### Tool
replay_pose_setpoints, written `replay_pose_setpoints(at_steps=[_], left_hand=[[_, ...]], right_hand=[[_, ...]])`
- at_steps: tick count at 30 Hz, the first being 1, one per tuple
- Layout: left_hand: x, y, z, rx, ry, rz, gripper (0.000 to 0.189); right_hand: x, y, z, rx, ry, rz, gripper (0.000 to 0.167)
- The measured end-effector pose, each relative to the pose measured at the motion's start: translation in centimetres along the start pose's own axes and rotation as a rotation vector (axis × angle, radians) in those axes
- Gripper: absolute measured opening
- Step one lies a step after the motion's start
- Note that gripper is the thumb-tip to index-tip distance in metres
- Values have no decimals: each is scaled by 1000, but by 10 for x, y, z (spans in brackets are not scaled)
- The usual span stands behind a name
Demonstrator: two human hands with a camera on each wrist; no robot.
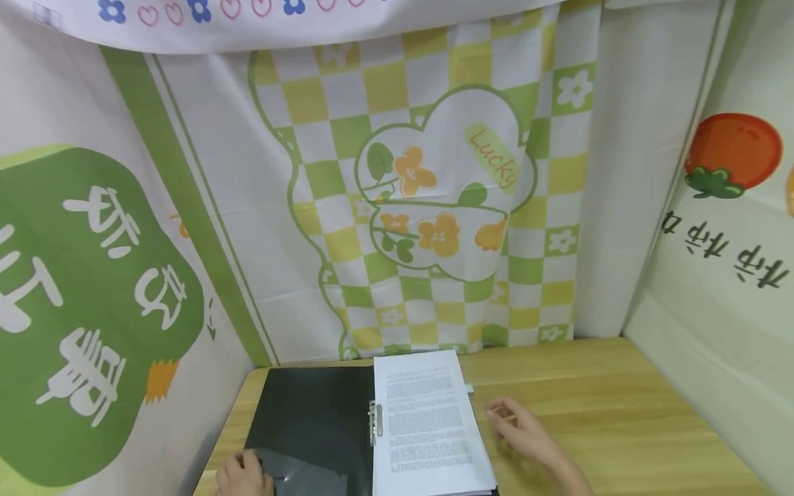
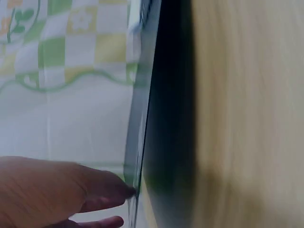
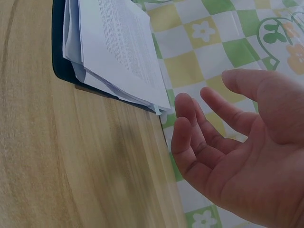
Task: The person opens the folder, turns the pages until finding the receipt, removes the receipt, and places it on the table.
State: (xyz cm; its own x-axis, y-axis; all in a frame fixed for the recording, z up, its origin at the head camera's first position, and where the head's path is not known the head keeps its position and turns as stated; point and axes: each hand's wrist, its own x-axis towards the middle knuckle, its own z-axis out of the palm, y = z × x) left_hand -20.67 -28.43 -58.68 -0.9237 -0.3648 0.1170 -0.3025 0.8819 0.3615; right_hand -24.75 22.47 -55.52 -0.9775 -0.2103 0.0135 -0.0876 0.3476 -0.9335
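Black folder (image 1: pixel 316 406), open, with printed white sheets (image 1: pixel 428 427) on its right side
It rests on the wood-grain counter (image 1: pixel 620 413), a greyish panel (image 1: pixel 307 475) on its left cover; the sheets stack unevenly, a metal clip (image 1: pixel 375 422) at their left edge, a pale tab (image 1: pixel 469 388) jutting rightward.

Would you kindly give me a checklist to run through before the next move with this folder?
1. Folder open on the table: ok.
2. Papers on the folder's right side: ok.
3. Papers evenly stacked: not ok; their edges spread apart in the right wrist view.
4. Clip closed: cannot tell.
5. Left grip pinching the folder: cannot tell.
6. Right grip empty: ok, beside the papers.
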Motion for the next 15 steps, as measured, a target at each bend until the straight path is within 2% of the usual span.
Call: replay_pose_setpoints(at_steps=[2, 6, 10, 15], left_hand=[[1, 11, -4, -20, -71, 42, 36], [2, 31, -6, -40, -122, 87, 39], [-1, 50, 0, -49, -99, 144, 37], [-5, 73, 8, -85, -72, 274, 33]], right_hand=[[1, 1, 0, 0, 9, 4, 36], [1, 2, 0, 12, 20, 8, 34], [1, 6, 1, 23, 11, 5, 33], [1, 9, 1, 26, 13, 13, 34]])
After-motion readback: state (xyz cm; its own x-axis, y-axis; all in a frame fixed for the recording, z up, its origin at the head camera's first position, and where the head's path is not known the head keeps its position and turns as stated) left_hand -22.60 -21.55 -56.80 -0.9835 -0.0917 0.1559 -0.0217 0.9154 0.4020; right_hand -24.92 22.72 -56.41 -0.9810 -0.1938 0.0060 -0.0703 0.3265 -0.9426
